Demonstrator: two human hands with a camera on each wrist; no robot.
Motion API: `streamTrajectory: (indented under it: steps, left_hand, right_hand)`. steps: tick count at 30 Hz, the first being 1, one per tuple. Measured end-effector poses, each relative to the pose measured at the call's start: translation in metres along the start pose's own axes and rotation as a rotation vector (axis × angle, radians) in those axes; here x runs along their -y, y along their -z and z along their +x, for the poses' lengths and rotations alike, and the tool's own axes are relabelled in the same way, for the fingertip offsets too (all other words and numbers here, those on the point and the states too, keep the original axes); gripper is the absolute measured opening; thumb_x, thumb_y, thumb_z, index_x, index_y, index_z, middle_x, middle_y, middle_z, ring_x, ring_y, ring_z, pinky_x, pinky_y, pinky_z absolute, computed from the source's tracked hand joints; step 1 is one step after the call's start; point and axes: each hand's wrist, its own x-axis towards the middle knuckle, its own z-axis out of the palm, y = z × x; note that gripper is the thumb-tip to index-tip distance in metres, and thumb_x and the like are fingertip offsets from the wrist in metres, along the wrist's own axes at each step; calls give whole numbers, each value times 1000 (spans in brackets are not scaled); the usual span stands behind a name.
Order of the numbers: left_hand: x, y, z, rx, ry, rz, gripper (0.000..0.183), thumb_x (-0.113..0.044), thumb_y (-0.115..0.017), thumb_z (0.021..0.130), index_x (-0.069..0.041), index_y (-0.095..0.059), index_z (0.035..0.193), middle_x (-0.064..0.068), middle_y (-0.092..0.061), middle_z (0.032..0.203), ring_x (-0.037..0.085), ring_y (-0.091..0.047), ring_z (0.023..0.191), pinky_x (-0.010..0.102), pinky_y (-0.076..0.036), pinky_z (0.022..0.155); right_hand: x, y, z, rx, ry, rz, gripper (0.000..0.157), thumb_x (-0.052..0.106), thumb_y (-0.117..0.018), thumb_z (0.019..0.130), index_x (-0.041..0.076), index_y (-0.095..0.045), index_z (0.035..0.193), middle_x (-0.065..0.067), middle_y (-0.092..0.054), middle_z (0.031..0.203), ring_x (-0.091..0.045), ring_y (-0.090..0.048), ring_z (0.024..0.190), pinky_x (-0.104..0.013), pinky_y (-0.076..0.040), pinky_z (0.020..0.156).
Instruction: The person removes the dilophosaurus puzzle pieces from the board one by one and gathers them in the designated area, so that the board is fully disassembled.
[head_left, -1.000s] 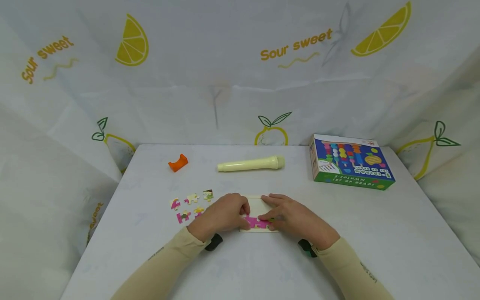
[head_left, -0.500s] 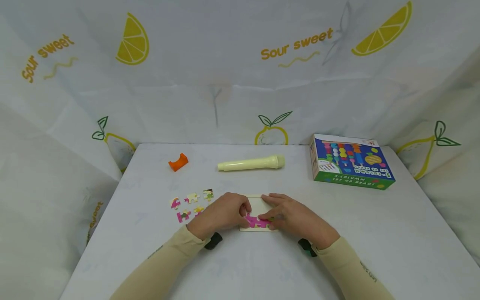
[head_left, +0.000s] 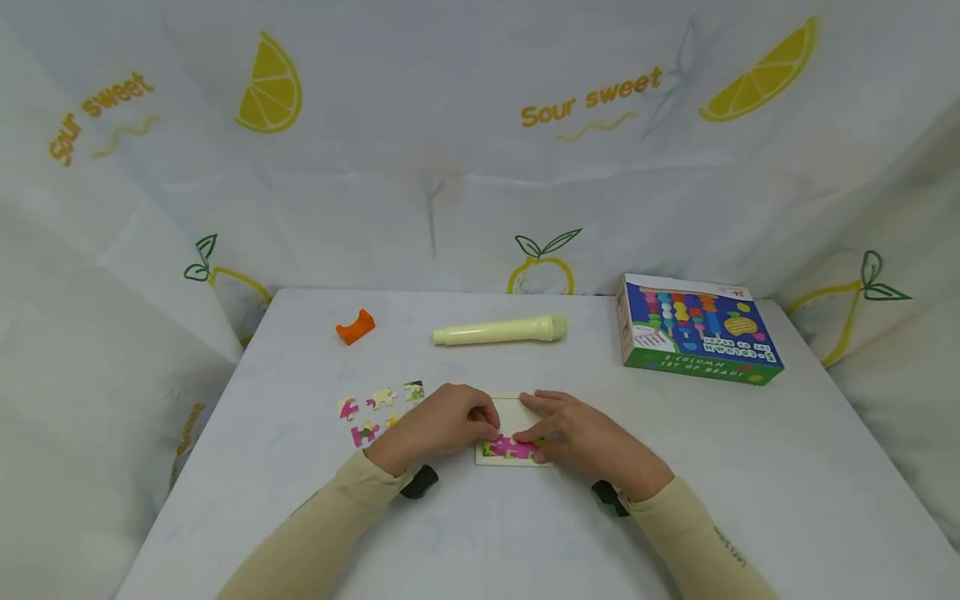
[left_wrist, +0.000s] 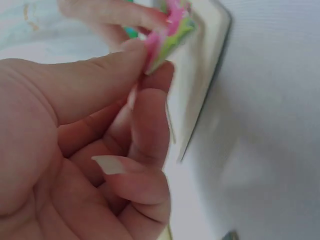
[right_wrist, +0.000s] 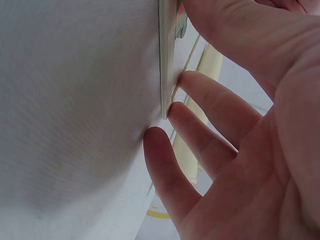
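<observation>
My left hand is at the left side of a shallow cream puzzle tray, thumb and index finger together. In the left wrist view they pinch a pink and green puzzle piece, tilted over the tray. Pink puzzle pieces lie in a row along the tray's near side. My right hand rests on the tray's right side, with a fingertip on the row. In the right wrist view the other fingers are spread and nearly straight, tips at or near the tray's rim.
Several loose puzzle pieces lie left of my left hand. Behind the tray are a pale yellow microphone-shaped stick, a curved orange block and a bead-set box at the back right. A white printed cloth hangs behind the table.
My left thumb and fingers have shifted slightly up and back, uncovering the green left end of the row. My right hand stays on the tray. The whole head view has shifted a little.
</observation>
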Motion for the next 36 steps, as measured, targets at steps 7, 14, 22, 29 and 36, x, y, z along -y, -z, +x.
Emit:
streamTrajectory:
  steps: [7, 14, 22, 29, 36]
  left_hand:
    - [17, 26, -31, -69, 65, -59, 8, -29, -77, 101, -32, -77, 94, -15, -75, 86, 8, -65, 84, 28, -52, 80]
    - [48, 46, -79, -141, 155, -39, 5, -28, -79, 100, -27, -76, 96, -9, -74, 86, 10, -64, 78, 26, -52, 76]
    - [69, 47, -117, -183, 253, -2, 6, -27, -80, 99, -28, -75, 96, -12, -70, 84, 8, -63, 84, 25, -51, 80]
    - [74, 46, -123, -196, 256, -2, 7, -28, -81, 98, -26, -75, 95, -12, -71, 83, 7, -63, 82, 24, -52, 79]
    - [73, 47, -127, -210, 274, 14, 8, -29, -82, 97, -25, -76, 94, -11, -69, 82, 8, -62, 82, 25, -51, 78]
  right_hand:
    - [1, -4, 1, 13, -7, -6, 36, 23, -83, 95, 31, -80, 130, -7, -50, 169, -39, -39, 160, -60, -41, 123]
    - [0, -3, -3, 6, -14, -8, 36, 22, -83, 95, 30, -80, 130, -8, -49, 169, -39, -39, 160, -61, -41, 123]
    - [1, -2, -4, 2, -17, 6, 37, 22, -84, 95, 30, -80, 130, -7, -48, 169, -39, -38, 160, -61, -40, 124]
    - [2, -1, -3, 20, -40, 36, 37, 21, -84, 95, 31, -80, 131, -5, -46, 171, -38, -35, 162, -61, -39, 125]
    - [4, -1, 2, 21, -38, 13, 37, 23, -84, 95, 33, -80, 130, -4, -47, 170, -37, -36, 162, -60, -39, 125]
